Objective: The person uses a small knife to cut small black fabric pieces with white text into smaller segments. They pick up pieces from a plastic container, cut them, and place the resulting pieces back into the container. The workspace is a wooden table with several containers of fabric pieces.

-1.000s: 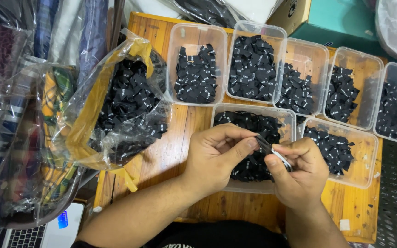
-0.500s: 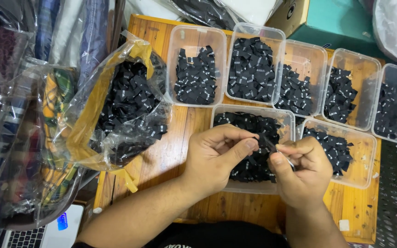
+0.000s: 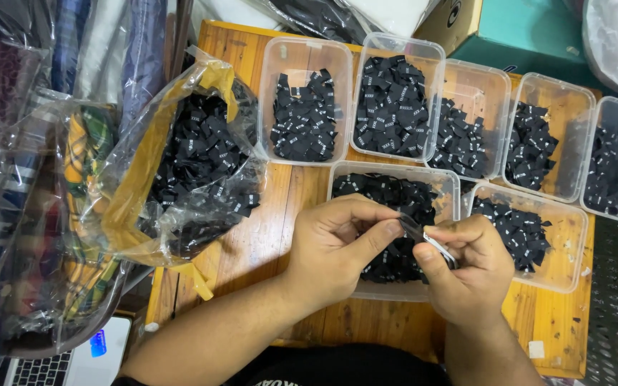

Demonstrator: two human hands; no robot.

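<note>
Pinching one small black label (image 3: 415, 230) between our left hand (image 3: 337, 246) and right hand (image 3: 466, 268), thumbs and fingertips closed on it, above a clear tub (image 3: 395, 179) of labels near the bench's (image 3: 280, 214) front edge.

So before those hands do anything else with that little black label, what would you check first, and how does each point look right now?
1. Label held by both hands: ok. The left hand and right hand pinch a small black label between their fingertips.
2. Grip secure: cannot tell; fingers hide most of it.
3. Hands over a tub: ok, they are above the near clear tub of labels.
4. Other tubs open: ok, none has a lid.
5. Bag of labels within reach: ok, it lies open at the left on the wooden table.
</note>
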